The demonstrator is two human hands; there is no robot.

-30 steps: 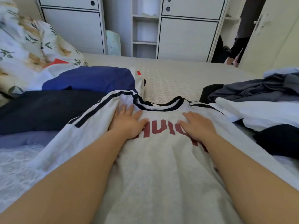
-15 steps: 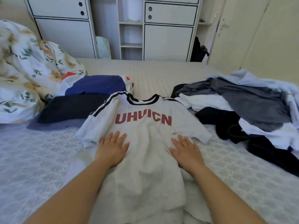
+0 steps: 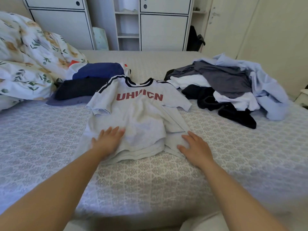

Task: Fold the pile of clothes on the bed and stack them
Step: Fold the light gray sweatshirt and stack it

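My forearms run in from the bottom corners, cut off at the frame edge, over the patterned bed cover (image 3: 150, 184). My left hand (image 3: 107, 142) lies flat with straight fingers on the lower left part of the grey T-shirt (image 3: 138, 117), and my right hand (image 3: 195, 150) lies flat, fingers spread, on its lower right corner at the hem; neither one is gripping anything. The T-shirt is spread front up in the middle of the bed, its long axis running from hem near me to collar at 12 o'clock, with red letters across the chest and dark stripes on the shoulders. Its hem is doubled and rumpled under my palms, so I cannot tell how the lower edge lies there, and a fold runs down the right side. At about 10 o'clock from the shirt, touching its left sleeve, is a stack of folded clothes (image 3: 83, 90), dark navy with a blue piece on top behind it; the shirt's shoulder hides part of it. At 2 o'clock sits the unfolded pile (image 3: 233, 87) of grey, white, black and pale blue clothes, tangled so that single pieces are hard to tell apart; its near edge is just beside the right sleeve. Far left at 10 o'clock a floral duvet (image 3: 30, 60) is bunched up, cut by the frame. Beyond the bed at 12 o'clock stands a white wardrobe (image 3: 163, 30) with open shelves.
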